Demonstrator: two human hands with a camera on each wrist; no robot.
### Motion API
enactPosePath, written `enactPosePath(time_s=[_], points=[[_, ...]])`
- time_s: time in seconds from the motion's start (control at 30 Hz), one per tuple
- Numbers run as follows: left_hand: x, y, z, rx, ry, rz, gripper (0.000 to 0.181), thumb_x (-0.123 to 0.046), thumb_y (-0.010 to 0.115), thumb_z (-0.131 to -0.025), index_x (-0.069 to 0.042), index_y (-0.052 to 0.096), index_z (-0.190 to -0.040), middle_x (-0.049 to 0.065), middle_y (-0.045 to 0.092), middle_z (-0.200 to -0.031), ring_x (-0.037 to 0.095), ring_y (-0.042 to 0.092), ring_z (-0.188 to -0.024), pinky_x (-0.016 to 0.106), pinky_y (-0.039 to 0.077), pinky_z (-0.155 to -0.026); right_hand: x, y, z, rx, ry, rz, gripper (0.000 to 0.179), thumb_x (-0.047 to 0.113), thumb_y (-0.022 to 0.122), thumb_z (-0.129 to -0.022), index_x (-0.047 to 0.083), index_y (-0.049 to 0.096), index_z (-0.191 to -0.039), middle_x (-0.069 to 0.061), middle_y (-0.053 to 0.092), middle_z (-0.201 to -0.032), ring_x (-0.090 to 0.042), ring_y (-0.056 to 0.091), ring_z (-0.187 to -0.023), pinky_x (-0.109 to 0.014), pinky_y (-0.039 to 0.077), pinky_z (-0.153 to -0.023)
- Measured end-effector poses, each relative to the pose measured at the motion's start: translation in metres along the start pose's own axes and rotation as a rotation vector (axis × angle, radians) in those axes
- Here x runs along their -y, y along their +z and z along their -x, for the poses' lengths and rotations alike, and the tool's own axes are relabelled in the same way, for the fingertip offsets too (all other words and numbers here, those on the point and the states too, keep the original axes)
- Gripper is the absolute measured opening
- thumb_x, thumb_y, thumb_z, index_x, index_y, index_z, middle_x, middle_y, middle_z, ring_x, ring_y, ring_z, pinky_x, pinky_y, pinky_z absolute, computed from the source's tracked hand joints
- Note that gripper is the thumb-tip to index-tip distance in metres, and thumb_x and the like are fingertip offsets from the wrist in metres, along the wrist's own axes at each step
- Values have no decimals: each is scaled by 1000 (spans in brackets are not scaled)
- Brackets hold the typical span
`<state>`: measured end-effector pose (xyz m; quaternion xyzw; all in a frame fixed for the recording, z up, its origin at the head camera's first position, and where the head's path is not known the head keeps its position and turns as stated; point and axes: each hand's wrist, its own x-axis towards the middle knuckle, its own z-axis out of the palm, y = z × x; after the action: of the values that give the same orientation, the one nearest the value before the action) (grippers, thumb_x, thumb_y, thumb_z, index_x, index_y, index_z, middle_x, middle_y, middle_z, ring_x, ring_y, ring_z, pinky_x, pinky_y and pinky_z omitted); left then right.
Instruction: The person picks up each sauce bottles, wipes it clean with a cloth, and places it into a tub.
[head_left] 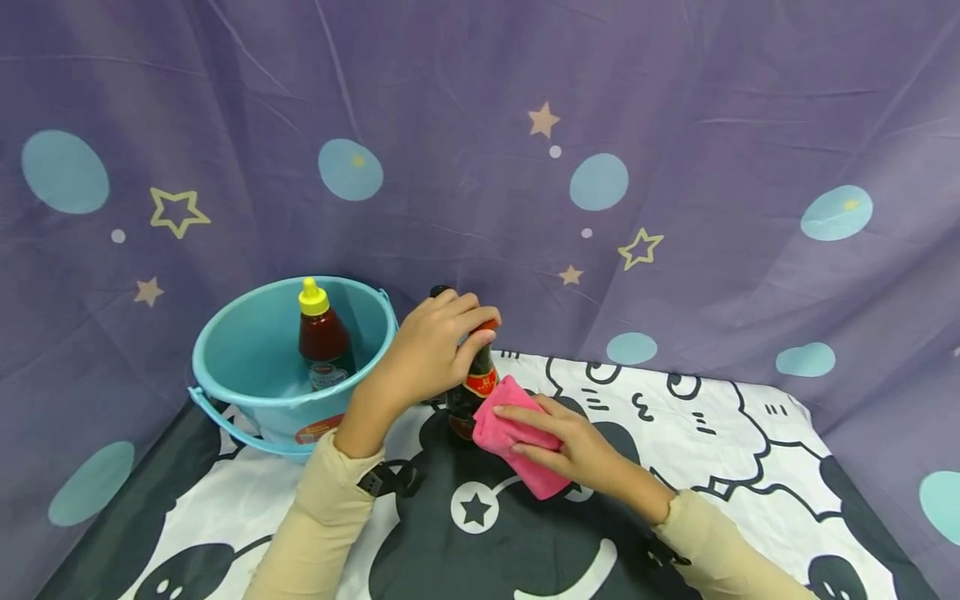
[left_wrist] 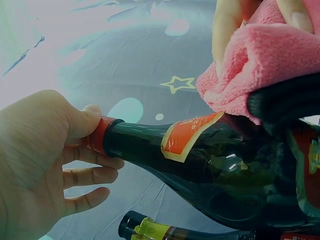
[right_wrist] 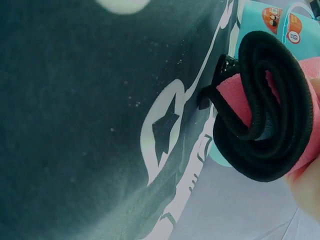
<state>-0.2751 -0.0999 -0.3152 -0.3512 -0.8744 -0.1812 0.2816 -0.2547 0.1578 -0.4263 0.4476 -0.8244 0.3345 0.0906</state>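
Observation:
My left hand (head_left: 431,346) pinches the red cap of a dark glass bottle (head_left: 459,402) from above, and the bottle stands upright. Its red and gold neck label (left_wrist: 192,137) shows in the left wrist view. My right hand (head_left: 581,446) holds a folded pink cloth (head_left: 517,404) against the bottle's side. A black edging (right_wrist: 300,110) runs round the folded cloth in the right wrist view. Behind the bottle is a second bottle (left_wrist: 155,230) with a dark cap and yellow-green neck label, mostly hidden by my left hand in the head view.
To the left stands a light blue bucket (head_left: 262,408) with its handle down. Inside it is a dark red sauce bottle (head_left: 322,337) with a yellow nozzle cap. A black and white cartoon cloth (head_left: 705,433) covers the table, and a purple star-patterned curtain (head_left: 480,150) hangs behind.

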Motion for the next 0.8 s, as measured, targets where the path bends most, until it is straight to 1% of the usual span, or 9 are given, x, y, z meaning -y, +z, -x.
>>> enactPosePath(time_s=[0.17,0.33,0.5,0.67,0.8], points=[[0,0,0,1,4,9,20,-25,59,-104,-12,73,-111,2,66,-97,23,56,-87,38,50,-83,-1,0,1,3,-17,10,58,22,79,-90,26,59,-144,-3,61,-126,-11,61,-102,-23,56,-78],[1,-1,-1,-3,-8,14,19,-24,59,-104,-12,72,-110,2,66,-97,24,56,-87,39,50,-83,-2,-1,0,5,-48,28,57,19,80,-89,25,60,-143,-2,62,-123,-10,62,-102,-23,56,-80],[1,-1,-1,-7,-12,14,17,-23,60,-103,-13,72,-110,2,66,-97,24,57,-88,39,51,-83,-4,-1,1,31,-60,32,55,19,79,-90,25,61,-142,1,61,-117,-5,60,-94,-21,54,-78],[1,-1,-1,-14,-11,13,17,-23,61,-102,-12,72,-110,3,67,-97,24,57,-88,40,51,-84,-5,1,2,65,-47,28,53,19,77,-92,26,61,-141,4,58,-109,-2,53,-84,-18,49,-73],[0,0,0,-7,-8,11,18,-24,59,-104,-13,72,-111,2,67,-98,24,57,-88,39,51,-84,-4,1,4,84,-21,44,52,21,77,-92,30,62,-141,7,56,-105,0,50,-82,-17,48,-71]])
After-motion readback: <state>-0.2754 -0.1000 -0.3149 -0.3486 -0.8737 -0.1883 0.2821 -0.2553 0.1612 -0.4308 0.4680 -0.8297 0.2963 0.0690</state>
